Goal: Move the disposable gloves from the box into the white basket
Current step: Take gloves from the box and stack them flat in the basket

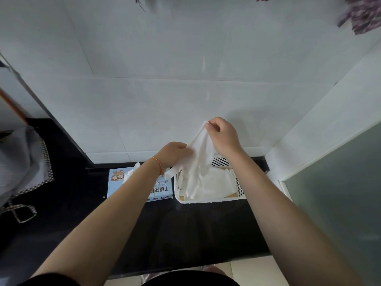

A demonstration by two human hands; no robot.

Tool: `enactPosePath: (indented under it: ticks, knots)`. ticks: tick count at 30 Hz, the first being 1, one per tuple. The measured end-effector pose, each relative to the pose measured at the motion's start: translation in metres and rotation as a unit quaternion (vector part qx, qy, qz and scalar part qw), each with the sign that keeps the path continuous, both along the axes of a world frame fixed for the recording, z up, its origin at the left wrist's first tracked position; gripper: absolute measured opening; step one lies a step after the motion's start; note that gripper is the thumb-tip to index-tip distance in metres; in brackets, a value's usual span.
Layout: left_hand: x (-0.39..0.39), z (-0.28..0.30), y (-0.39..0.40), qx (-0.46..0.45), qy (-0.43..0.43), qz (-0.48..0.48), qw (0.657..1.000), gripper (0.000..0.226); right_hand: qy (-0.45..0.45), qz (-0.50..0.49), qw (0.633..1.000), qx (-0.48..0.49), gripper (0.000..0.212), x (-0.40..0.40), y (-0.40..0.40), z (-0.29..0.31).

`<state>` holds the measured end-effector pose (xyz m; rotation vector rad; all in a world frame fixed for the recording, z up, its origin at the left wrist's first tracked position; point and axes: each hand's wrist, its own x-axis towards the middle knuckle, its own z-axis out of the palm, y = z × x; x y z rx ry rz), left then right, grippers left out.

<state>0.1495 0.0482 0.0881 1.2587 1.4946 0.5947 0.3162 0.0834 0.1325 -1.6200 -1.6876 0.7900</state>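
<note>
Head view only, so just one angle to go on. Looks roughly midway, hard to call exactly: white basket (208,200) at the back right of the dark desk (185,230), up against the tiled wall, already holding a loose pile of white gloves (214,185). Box (132,183) sitting just left of the basket, nearly touching it, with another glove (130,172) poking out of the top opening, so clearly more left inside. No telling how many.

One glove (198,159) currently up in the air above the basket, stretched between both hands, glove tips dangling down into the basket onto the pile. Not dropped in yet.

Right hand (223,137) higher up, fingers (212,125) curled tight, pinching the cuff end at the top. Left hand (172,153) lower and to the left, above the gap between box and basket, fingers (184,147) closed on the side edge of the same glove. Thin orange string bracelet (157,164) on the left wrist, partly across the box in this shot.

Probably just letting go next, since the glove already hangs over the right spot. Thin floppy stuff though, could cling to the fingers or drape over the basket rim on the box side.

Elsewhere: grey checked-trim cloth (22,170) at the far left of the desk, frosted glass panel (338,193) off to the right.
</note>
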Motion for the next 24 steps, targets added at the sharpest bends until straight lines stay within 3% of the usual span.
enactPosePath:
  ticks: [3, 5, 9, 12, 16, 18, 20, 24]
  knots:
    - [-0.013, -0.006, -0.004, -0.046, -0.041, -0.006, 0.998, 0.027, -0.004, -0.014, 1.000, -0.009, 0.017, -0.003, 0.001, -0.010]
    - [-0.021, -0.009, -0.005, -0.061, -0.051, 0.006, 0.997, 0.020, -0.006, -0.018, 1.000, -0.024, 0.019, -0.006, 0.000, -0.018]
    - [-0.041, -0.019, -0.002, -0.043, 0.023, 0.012, 0.999, 0.034, -0.004, -0.017, 0.995, -0.095, 0.023, -0.014, 0.000, -0.039]
    - [-0.056, -0.024, 0.007, -0.032, 0.053, 0.000, 0.998, 0.026, 0.076, -0.042, 0.978, -0.190, 0.019, -0.015, -0.001, -0.058]
    - [-0.047, -0.048, 0.026, -0.013, 0.180, -0.082, 0.980, 0.020, 0.089, -0.046, 0.952, -0.290, 0.009, 0.000, -0.008, -0.100]
    - [-0.032, -0.066, 0.031, -0.028, 0.241, -0.154, 0.958, 0.021, 0.094, -0.051, 0.937, -0.334, 0.022, 0.012, -0.013, -0.120]
    - [-0.015, -0.082, 0.036, -0.033, 0.279, -0.206, 0.937, 0.021, 0.092, -0.054, 0.932, -0.346, 0.036, 0.025, -0.018, -0.131]
    - [0.018, -0.098, 0.043, 0.010, 0.328, -0.233, 0.915, 0.021, 0.053, -0.016, 0.945, -0.322, 0.025, 0.054, -0.021, -0.149]
